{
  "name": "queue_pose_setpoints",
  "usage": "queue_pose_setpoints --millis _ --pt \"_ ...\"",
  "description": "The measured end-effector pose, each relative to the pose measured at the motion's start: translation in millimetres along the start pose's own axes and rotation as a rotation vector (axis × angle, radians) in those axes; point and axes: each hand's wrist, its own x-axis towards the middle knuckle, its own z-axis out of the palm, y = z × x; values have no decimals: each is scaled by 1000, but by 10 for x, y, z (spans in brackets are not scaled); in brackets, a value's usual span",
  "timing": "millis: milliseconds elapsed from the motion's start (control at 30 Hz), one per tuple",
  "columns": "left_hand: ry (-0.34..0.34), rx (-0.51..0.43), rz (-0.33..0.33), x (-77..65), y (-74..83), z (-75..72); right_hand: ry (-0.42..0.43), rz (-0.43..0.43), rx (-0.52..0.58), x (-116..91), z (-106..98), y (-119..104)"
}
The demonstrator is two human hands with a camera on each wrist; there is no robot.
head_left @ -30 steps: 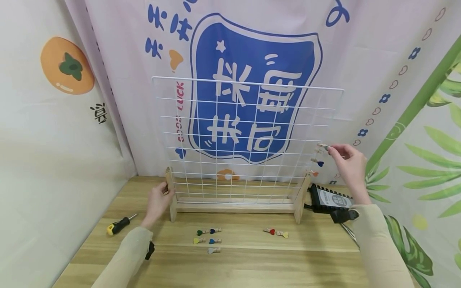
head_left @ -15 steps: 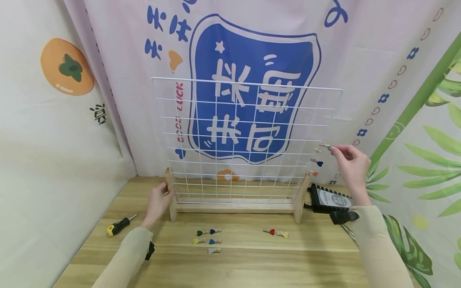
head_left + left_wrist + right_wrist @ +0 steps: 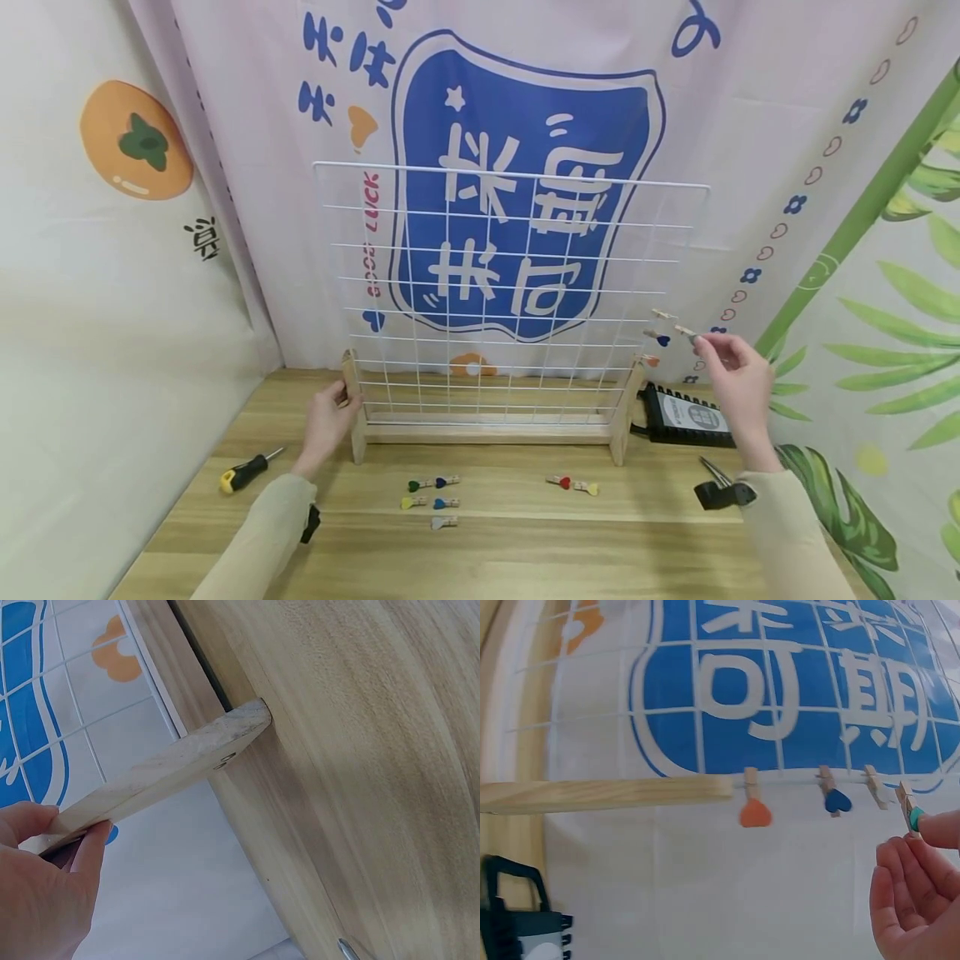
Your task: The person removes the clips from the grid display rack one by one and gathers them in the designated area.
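Observation:
A white wire grid [image 3: 510, 174] stands in a wooden base. My left hand [image 3: 330, 419] grips the base's left upright [image 3: 161, 765], thumb and fingers on either side of it. Between thumb and fingers, my right hand [image 3: 738, 383] pinches a small wooden clothespin [image 3: 906, 796] with a teal heart, just off the grid's right side in the head view. Along that right edge hang clothespins with an orange heart [image 3: 755, 814], a dark blue heart [image 3: 838, 801] and a pale one [image 3: 877, 786].
Several heart clothespins lie on the table, among them a green one [image 3: 422, 484], a grey one [image 3: 444, 522] and a red one [image 3: 558, 482]. A yellow-black screwdriver [image 3: 243, 474] lies at left. Behind my right wrist are a black case [image 3: 686, 415] and a metal tool [image 3: 716, 471].
My right hand has drawn the teal-heart clothespin a little rightward, then down, away from the grid's right edge. My left hand keeps its hold on the upright.

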Motion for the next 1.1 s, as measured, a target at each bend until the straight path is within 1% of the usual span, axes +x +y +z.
queue_pose_setpoints --millis 167,367,467,567,733,933,1100 --pt "-21 -14 -26 12 1 -6 -52 -23 -30 -256 99 165" --pt "-23 -5 -30 16 -2 -1 -114 -44 -56 -573 267 366" --pt "-26 -1 -35 24 -6 -4 -157 -39 -42 -724 374 468" --pt "-33 -4 -42 28 0 -17 -200 -12 -25 -869 492 551" --pt "-34 0 -43 14 17 -26 -271 24 -16 -1102 666 636" --pt "-19 16 -21 -1 12 -14 -370 86 -4 -1334 836 683" --pt "-18 12 -29 3 13 -12 -439 61 5 -1480 961 721"
